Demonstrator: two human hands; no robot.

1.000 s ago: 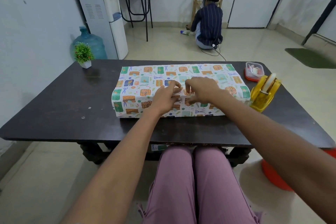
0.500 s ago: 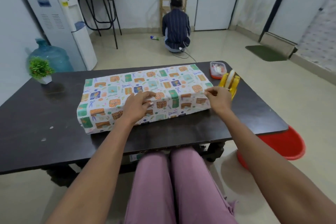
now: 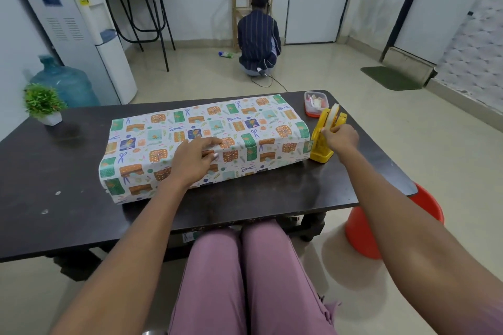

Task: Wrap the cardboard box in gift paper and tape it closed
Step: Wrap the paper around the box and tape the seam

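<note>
The long box (image 3: 266, 128), covered in white gift paper with printed presents and scissors, lies across the dark table (image 3: 54, 171). My left hand (image 3: 194, 158) presses flat on the paper at the box's near top edge, fingers straight. My right hand (image 3: 340, 139) is at the yellow tape dispenser (image 3: 325, 136), which stands just off the box's right end; its fingers pinch at the tape by the roll. The cardboard itself is hidden under the paper.
A small clear container with a red base (image 3: 315, 103) sits behind the dispenser. A potted green plant (image 3: 43, 103) stands at the table's far left. A red tub (image 3: 381, 228) is on the floor at right. A person (image 3: 258, 35) sits on the floor beyond.
My right hand has left the box's top and moved right to the tape dispenser. My left hand has stayed pressing on the paper. The view has swung to the right.
</note>
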